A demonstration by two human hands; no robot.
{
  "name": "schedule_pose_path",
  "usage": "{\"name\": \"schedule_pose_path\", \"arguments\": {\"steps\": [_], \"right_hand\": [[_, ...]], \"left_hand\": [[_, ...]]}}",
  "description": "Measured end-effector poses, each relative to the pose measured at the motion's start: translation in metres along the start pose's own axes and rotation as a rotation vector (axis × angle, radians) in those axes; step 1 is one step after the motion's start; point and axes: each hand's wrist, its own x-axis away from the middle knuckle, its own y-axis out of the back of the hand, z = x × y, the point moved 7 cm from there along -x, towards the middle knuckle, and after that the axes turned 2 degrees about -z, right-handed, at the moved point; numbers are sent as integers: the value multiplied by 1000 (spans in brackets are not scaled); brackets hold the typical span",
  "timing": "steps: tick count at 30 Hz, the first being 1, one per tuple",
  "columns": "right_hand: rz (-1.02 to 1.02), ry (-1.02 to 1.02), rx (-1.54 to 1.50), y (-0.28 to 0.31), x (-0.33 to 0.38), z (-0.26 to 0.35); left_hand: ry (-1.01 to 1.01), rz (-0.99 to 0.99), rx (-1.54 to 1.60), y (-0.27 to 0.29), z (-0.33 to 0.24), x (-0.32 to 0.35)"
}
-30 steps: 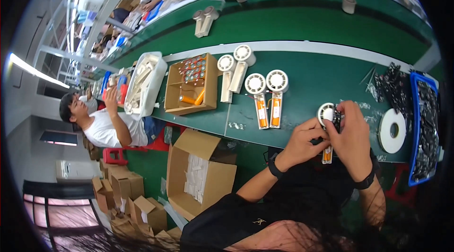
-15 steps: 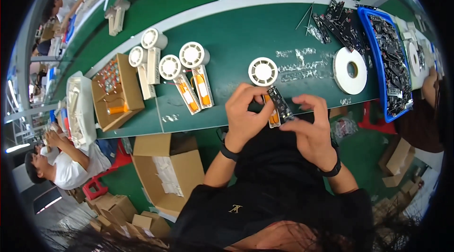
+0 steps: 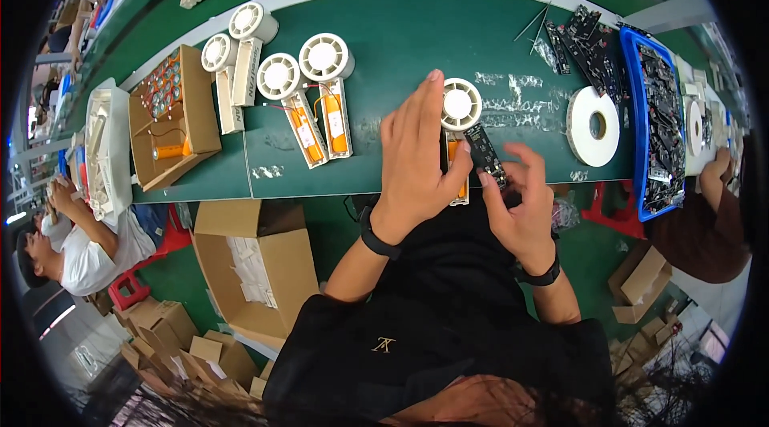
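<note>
My left hand (image 3: 420, 159) is spread, fingers straight along the left side of a white fan unit (image 3: 461, 104), its thumb bent over the open handle where an orange battery (image 3: 453, 156) shows. My right hand (image 3: 522, 211) is half curled with its thumb at the lower end of a black circuit board (image 3: 483, 151); I cannot tell whether it truly pinches the board or only steadies it.

The board slants between my two thumbs, just right of the handle. With my hold this loose, I judge it could slip or twist and scrape its components against the handle's rim. The handle's foot lies close to the table's near edge, so a careless push toward me might tip the unit off. Any battery lead is hidden under my thumb; a blind press could trap it.

Just right of my grip, whitish patches (image 3: 513, 118) mark the table; if they are sticky, the board could pick up residue. Farther right, a white tape roll (image 3: 581, 126) is within reach of a swinging elbow.

Well left of my grip, two fan units (image 3: 327, 57) lie with batteries and thin wires exposed, so a sweeping left sleeve could snag one.
</note>
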Motion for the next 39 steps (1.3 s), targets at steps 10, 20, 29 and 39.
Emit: {"name": "schedule_pose_path", "arguments": {"steps": [10,20,29,39], "right_hand": [[26,300,479,-13,3,42],[-6,216,553,-34,18,48],[-32,311,554,-35,21,52],[74,288,605,-34,13,55]], "left_hand": [[72,-21,59,-1,5,-3],[115,18,202,8,11,-3],[388,14,400,2,8,13],[415,84,462,-1,10,16]]}}
